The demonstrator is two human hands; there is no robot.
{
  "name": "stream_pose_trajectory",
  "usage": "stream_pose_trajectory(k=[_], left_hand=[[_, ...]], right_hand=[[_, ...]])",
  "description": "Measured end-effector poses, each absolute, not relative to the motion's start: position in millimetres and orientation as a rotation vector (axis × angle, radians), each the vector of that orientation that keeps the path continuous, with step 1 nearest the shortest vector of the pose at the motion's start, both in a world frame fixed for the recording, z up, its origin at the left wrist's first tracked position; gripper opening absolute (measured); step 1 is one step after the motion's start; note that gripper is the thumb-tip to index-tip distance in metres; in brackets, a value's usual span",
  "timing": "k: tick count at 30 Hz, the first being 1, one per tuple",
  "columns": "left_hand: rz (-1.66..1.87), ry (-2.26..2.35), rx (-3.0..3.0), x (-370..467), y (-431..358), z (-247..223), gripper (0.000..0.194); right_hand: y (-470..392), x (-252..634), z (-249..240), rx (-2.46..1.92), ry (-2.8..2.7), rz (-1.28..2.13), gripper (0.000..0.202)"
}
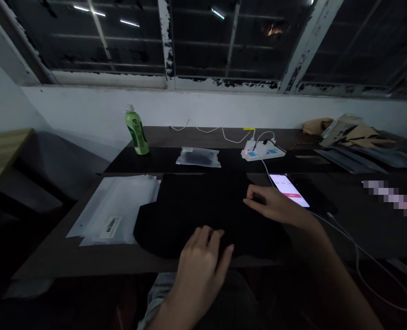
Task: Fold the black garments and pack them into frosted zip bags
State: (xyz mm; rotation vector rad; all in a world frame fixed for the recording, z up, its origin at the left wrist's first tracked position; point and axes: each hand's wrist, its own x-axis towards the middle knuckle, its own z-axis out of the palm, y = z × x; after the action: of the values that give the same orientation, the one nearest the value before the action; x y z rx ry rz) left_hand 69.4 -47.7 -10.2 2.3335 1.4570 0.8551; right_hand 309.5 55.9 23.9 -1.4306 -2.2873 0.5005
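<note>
A black piece of cloth [189, 206], probably a garment, lies spread on the dark table in front of me. Its folds are hard to make out in the dim light. My left hand [205, 256] rests on its near part, palm down, with fingers stretched out and thumb apart. Farther right, my right hand [274, 204] is at the cloth's right side. Its fingers are curled, and thumb and forefinger come together in a pinch on the cloth. Left of the cloth lies a stack of frosted plastic bags [117, 206] with a barcode label, touching or partly under the cloth's edge.
Behind the cloth lies a filled plastic packet [199, 157]. A green bottle [136, 130] stands at the back left. A power strip [263, 151], a lit phone [289, 190] and white cables are on the right. More bags [349, 160] and brown paper lie at the far right.
</note>
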Motion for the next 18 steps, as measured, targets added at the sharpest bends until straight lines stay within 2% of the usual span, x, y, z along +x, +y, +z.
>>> stream_pose_trajectory(k=[4, 8, 9, 11, 13, 15, 18], left_hand=[[0.815, 1.253, 2.074, 82.9, -58.4, 2.1, 0.045], [0.94, 1.205, 1.755, 84.9, -58.5, 5.5, 0.089], [0.984, 1.203, 1.695, 83.2, -55.1, 3.4, 0.095], [1.09, 1.211, 1.629, 76.2, -44.3, -2.8, 0.091], [1.188, 1.249, 1.618, 63.7, -30.7, -9.1, 0.076], [1.236, 1.304, 1.637, 47.3, -18.4, -12.5, 0.065], [1.162, 1.469, 1.741, 23.3, -9.4, -11.2, 0.06]], right_hand=[[41.7, 270.2, 56.4, -1.366, -2.128, 0.784, 0.026], [36.4, 233.3, 61.4, -1.26, -1.846, 1.119, 0.023], [36.7, 226.7, 59.2, -1.223, -1.765, 1.195, 0.023], [37.8, 217.7, 52.7, -1.131, -1.638, 1.3, 0.023], [36.9, 213.7, 45.7, -1.046, -1.578, 1.323, 0.023], [32.0, 213.7, 38.9, -1.027, -1.571, 1.27, 0.022], [17.2, 216.6, 27.0, -1.191, -1.592, 1.052, 0.023]])
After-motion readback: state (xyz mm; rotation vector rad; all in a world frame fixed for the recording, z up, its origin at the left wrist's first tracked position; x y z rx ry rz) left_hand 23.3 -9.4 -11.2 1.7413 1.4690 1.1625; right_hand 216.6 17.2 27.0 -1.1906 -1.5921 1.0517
